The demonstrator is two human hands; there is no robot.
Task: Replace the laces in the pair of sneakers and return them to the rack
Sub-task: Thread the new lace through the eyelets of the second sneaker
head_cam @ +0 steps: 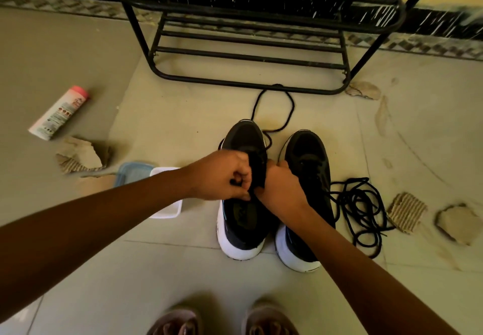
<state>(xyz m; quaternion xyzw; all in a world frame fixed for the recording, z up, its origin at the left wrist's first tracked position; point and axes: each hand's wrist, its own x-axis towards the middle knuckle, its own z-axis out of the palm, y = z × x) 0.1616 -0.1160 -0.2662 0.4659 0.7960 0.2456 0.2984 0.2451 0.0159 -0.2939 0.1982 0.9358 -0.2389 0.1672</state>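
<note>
Two black sneakers with white soles stand side by side on the tiled floor, the left sneaker [243, 219] and the right sneaker [307, 157], toes toward the rack. My left hand [222, 175] pinches a black lace at the left sneaker's tongue. My right hand [281, 187] grips the same sneaker's tongue and lace area from the right; its fingertips are hidden. A black lace [274, 105] runs from that sneaker's toe in a loop toward the rack. A loose pile of black lace [360, 209] lies right of the right sneaker. The black metal shoe rack [251, 55] stands beyond.
A white tub [167, 212] and a blue lid [133, 175] sit left of the sneakers under my left forearm. A white bottle with a pink cap [58, 112] lies at the far left. Cardboard scraps [406, 212] are scattered around. My slippered feet [222, 321] show at the bottom.
</note>
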